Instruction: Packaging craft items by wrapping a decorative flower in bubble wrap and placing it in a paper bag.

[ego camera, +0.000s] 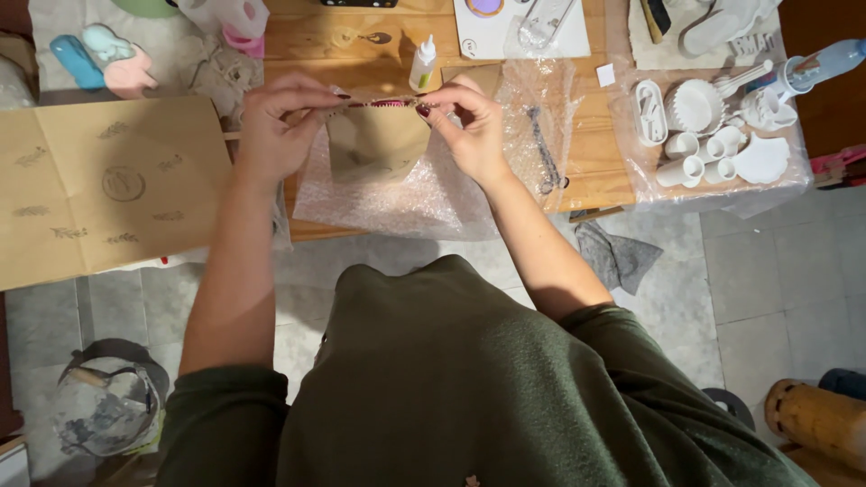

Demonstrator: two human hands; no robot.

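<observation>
Both my hands hold a small brown paper pouch by its top edge, above a sheet of bubble wrap on the wooden table. My left hand pinches the pouch's left upper corner. My right hand pinches the right upper corner. A thin pink strip runs along the pouch's top between my fingers. A small white glue bottle stands just behind the pouch.
A large brown printed paper sheet lies at the left. White ceramic moulds and small cups sit on plastic at the right. A dark metal tool lies on the bubble wrap. A grey rag and a bucket are on the tiled floor.
</observation>
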